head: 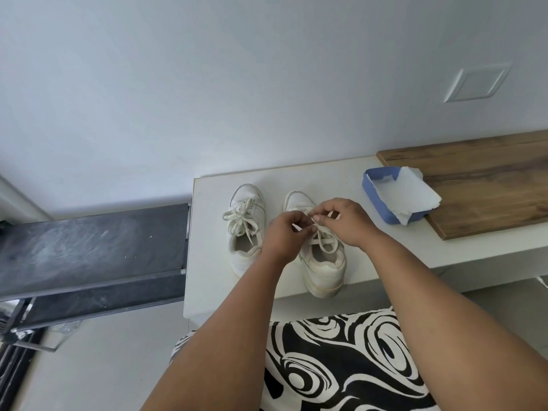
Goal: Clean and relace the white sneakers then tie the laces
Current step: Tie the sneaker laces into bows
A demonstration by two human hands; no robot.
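Two white sneakers stand side by side on a white table (207, 262), toes pointing away from me. The left sneaker (246, 229) is laced, and its laces are tied in a bow. Over the right sneaker (321, 262), both of my hands work its lace (323, 241). My left hand (286, 232) pinches one strand of the lace above the tongue. My right hand (345, 218) pinches the other strand just beside it. The fingertips of both hands meet over the middle of the shoe and hide the front eyelets.
A blue tray (376, 191) with a torn white paper towel (412, 197) sits at the table's right, half on a wooden board (474, 179). A dark bench (89, 247) stands to the left, below the table. My black-and-white patterned clothing (341, 366) fills the foreground.
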